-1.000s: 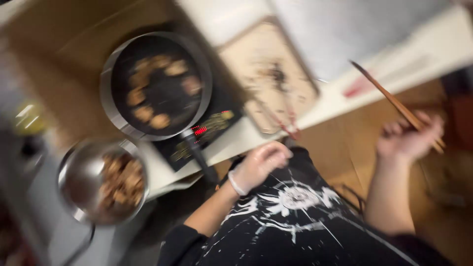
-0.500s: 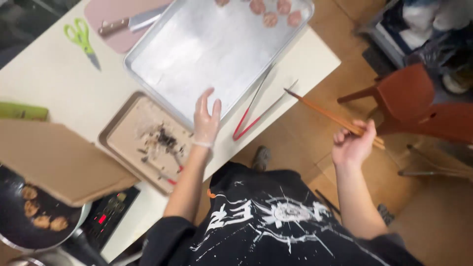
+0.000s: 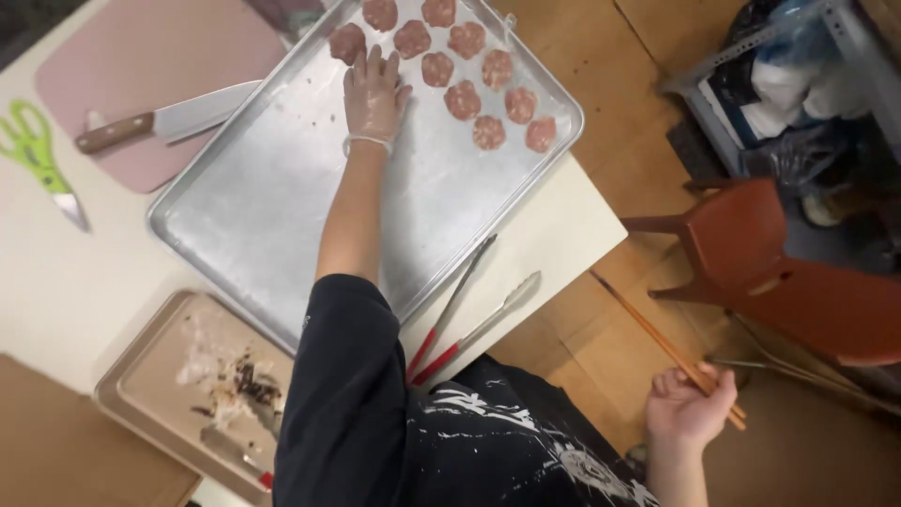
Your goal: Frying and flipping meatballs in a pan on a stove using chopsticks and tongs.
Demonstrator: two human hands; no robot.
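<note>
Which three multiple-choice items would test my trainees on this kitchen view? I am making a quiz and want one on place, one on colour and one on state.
1. Where do the tongs lie?
A) on the table beside the baking tray
B) on the pink board
C) on the floor

2. What colour are the handles of the scissors?
A) red
B) green
C) black

3. What does the right hand hold?
A) a knife
B) nothing
C) chopsticks

Answers:
1 A, they rest at the table's edge next to the tray.
2 B, the handles are bright green.
3 C, its fingers close on the wooden sticks.
</note>
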